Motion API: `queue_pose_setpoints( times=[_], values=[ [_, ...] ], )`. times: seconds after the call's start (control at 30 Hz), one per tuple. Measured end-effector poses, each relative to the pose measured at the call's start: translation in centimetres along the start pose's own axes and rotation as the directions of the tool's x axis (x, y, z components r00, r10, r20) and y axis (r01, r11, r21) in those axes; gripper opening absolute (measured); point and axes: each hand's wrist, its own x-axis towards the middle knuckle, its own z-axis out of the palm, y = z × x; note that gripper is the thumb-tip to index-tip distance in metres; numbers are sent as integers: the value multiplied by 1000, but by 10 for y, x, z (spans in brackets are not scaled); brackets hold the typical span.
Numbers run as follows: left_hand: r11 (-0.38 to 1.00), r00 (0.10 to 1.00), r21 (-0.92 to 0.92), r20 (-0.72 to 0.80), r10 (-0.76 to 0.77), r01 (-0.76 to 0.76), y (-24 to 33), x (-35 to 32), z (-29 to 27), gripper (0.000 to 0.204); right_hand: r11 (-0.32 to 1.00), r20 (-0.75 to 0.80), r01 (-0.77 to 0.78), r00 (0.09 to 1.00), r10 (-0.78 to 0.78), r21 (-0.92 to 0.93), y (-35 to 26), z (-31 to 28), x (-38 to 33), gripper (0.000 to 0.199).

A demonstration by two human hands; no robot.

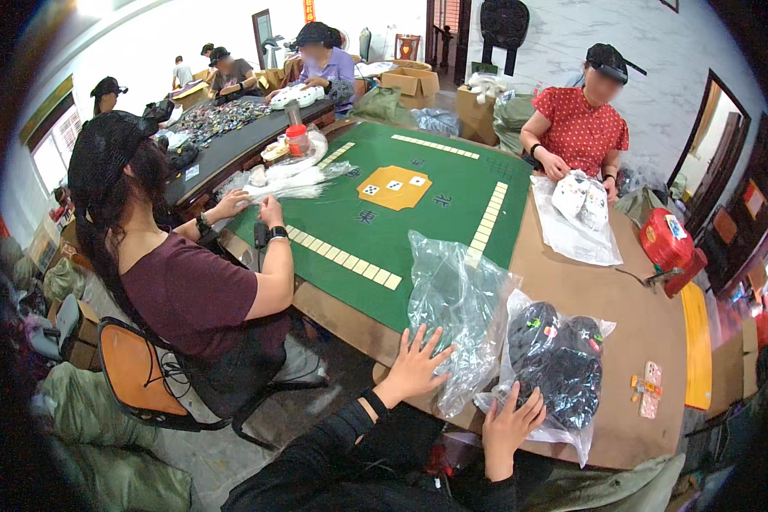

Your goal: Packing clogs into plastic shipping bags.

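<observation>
My left hand [416,369] has its fingers spread flat at the edge of an empty-looking clear plastic bag [452,294], which lies partly on the green mat. My right hand [512,420] is open too, its fingers resting on the near edge of a second clear bag [582,437]. Inside that second bag is a pair of black shoes [544,358] with small bright charms on top. Neither hand grips anything that I can see.
A green mahjong-patterned mat [324,218] covers much of the brown table [640,316]. To the right lie a phone [650,392] and a roll of red twine [664,243]. A co-worker in red handles bagged white shoes [582,200]; another sits at left by clear bags [294,181].
</observation>
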Motion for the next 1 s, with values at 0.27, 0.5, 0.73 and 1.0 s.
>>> queue_pose_setpoints(
  times=[0.27,0.5,0.73,1.0],
  values=[
    [1000,1000,-30,-19,9,-10,0,0,-1,58,1000,18,-17,1000,18,-25,0,3,-2,65],
    [1000,999,-18,-33,6,-7,-1,0,2,58,1000,6,-8,1000,8,-26,-1,3,-1,60],
    [1000,999,-23,-38,7,-8,0,1,4,60,1000,27,-10,1000,11,-23,1,3,-1,61],
    [1000,999,-18,-45,6,-7,0,-3,1,61,999,18,-2,1000,3,-35,3,6,-4,62]
  ],
)
